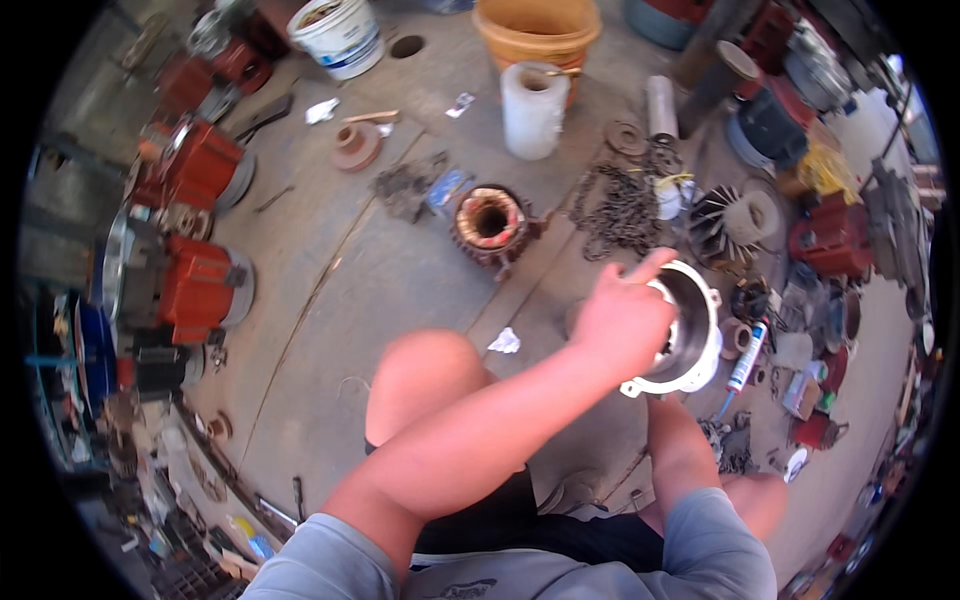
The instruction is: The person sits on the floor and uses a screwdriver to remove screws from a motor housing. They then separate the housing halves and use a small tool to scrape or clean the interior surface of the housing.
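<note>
A round, pale metal motor end cover (703,345), with lugs on its rim and a dark hollow inside, is held up at centre right. My left hand (625,308) reaches across to its left rim, one finger stretched along the upper edge and the others bent over or into the opening. My right forearm (682,445) rises beneath the cover; the right hand itself is hidden behind it. Ahead on the floor stands a motor stator (490,225) with reddish windings around its bore. A blue packet (450,188) and a grey rag (405,188) lie beside it.
Orange-red motors (205,290) line the left side. A roll of clear film (532,110) stands before an orange tub (537,25); a white bucket (338,38) is farther left. A chain heap (625,210), a finned fan (722,225) and a sealant tube (747,357) lie to the right.
</note>
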Tool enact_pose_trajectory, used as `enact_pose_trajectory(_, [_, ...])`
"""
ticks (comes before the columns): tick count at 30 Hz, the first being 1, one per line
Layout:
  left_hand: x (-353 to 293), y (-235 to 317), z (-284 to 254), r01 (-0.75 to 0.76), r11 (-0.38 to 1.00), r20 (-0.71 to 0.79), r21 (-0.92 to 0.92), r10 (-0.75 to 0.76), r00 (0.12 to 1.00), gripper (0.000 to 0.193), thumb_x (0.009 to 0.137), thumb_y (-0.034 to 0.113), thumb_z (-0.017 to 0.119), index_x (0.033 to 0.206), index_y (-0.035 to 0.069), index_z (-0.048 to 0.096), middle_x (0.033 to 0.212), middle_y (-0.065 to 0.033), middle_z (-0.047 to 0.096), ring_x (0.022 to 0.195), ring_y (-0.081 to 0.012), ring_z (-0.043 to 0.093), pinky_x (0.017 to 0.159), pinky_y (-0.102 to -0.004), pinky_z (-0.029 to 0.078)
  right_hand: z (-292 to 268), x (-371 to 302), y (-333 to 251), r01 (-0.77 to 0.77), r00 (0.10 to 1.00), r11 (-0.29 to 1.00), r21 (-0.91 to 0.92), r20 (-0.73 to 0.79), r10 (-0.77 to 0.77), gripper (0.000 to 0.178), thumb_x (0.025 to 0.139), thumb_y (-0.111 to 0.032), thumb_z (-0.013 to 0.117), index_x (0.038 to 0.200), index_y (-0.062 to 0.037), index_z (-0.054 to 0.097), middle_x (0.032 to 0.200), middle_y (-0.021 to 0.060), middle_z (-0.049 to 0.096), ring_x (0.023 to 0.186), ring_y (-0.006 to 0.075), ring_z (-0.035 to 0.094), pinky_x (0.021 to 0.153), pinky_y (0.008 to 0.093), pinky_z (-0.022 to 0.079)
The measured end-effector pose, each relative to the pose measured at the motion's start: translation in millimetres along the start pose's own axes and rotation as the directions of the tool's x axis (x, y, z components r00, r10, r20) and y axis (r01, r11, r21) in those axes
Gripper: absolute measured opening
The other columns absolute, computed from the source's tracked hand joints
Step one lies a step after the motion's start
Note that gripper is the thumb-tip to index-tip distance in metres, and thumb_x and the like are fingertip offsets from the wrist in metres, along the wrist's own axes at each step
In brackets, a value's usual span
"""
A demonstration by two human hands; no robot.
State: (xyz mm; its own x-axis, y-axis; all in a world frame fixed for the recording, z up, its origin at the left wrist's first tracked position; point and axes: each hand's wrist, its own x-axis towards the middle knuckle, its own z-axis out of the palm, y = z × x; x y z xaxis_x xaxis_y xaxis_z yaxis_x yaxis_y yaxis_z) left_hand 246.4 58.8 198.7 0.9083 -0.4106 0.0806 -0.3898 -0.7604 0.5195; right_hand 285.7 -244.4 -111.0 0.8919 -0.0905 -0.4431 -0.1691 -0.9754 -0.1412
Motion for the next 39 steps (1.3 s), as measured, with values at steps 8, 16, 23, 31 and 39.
enact_pose_trajectory(8, [1.1, 4.7, 4.6, 0.048, 0.998, 0.014, 0.043, -0.049, 0.999, 0.012, 0.082, 0.011, 0.084, 0.092, 0.015, 0.088, 0.104, -0.0029, 0.084, 0.167, -0.0267, 0.040, 0.114, -0.0568, 0.050, -14.5, 14.4, 20.6, -0.005, 0.997, 0.999, 0.031, -0.072, 0.007, 0.037, 0.099, -0.012, 0.072, 0.135, -0.0073, 0.080, 0.126, 0.0210, 0.082, 0.119, 0.0383, 0.079, 0.102, 0.0475, 0.062])
enact_pose_trajectory(16, [-1.7, 6.6, 7.4, 0.063, 0.996, 0.025, 0.057, -0.064, 0.998, 0.011, 0.083, 0.011, 0.084, 0.093, 0.014, 0.088, 0.104, -0.0030, 0.084, 0.169, -0.0291, 0.038, 0.113, -0.0570, 0.050, -19.5, 19.9, 29.7, 0.019, 0.991, 0.997, 0.079, -0.134, -0.008, 0.035, 0.099, -0.012, 0.074, 0.134, -0.0065, 0.080, 0.124, 0.0208, 0.083, 0.116, 0.0375, 0.080, 0.101, 0.0471, 0.063])
enact_pose_trajectory(23, [-10.4, 9.7, 4.7, 0.089, 0.996, -0.016, -0.020, -0.089, 0.996, 0.015, 0.081, 0.009, 0.084, 0.095, 0.012, 0.088, 0.109, -0.0067, 0.084, 0.170, -0.0298, 0.037, 0.124, -0.0621, 0.044, -25.9, 14.4, 51.8, 0.101, 0.969, 0.978, 0.181, -0.240, -0.055, 0.034, 0.100, -0.012, 0.076, 0.133, -0.0058, 0.079, 0.123, 0.0206, 0.083, 0.114, 0.0369, 0.080, 0.099, 0.0468, 0.063])
enact_pose_trajectory(31, [-2.1, -10.0, 10.4, 0.036, 0.999, 0.015, 0.018, -0.036, 0.999, 0.023, 0.084, 0.017, 0.089, 0.107, 0.017, 0.090, 0.118, -0.0048, 0.085, 0.165, -0.0279, 0.045, 0.120, -0.0585, 0.043, -206.1, -47.7, 58.6, 0.342, 0.851, 0.871, 0.354, -0.510, -0.127, 0.025, 0.102, -0.013, 0.082, 0.125, -0.0032, 0.083, 0.099, 0.0076, 0.080, 0.088, 0.0161, 0.073, 0.081, 0.0340, 0.059])
enact_pose_trajectory(39, [-2.2, 2.9, -15.8, -0.096, 0.994, -0.031, -0.044, 0.095, 0.995, 0.055, 0.082, 0.022, 0.099, 0.134, 0.016, 0.081, 0.137, -0.0057, 0.081, 0.165, -0.0331, 0.050, 0.135, -0.0613, 0.024, -278.9, -188.6, -23.5, 0.556, 0.617, 0.750, 0.359, -0.783, -0.083, 0.013, 0.101, -0.007, 0.085, 0.114, -0.0018, 0.083, 0.102, 0.0033, 0.080, 0.090, 0.0099, 0.074, 0.080, 0.0305, 0.060])
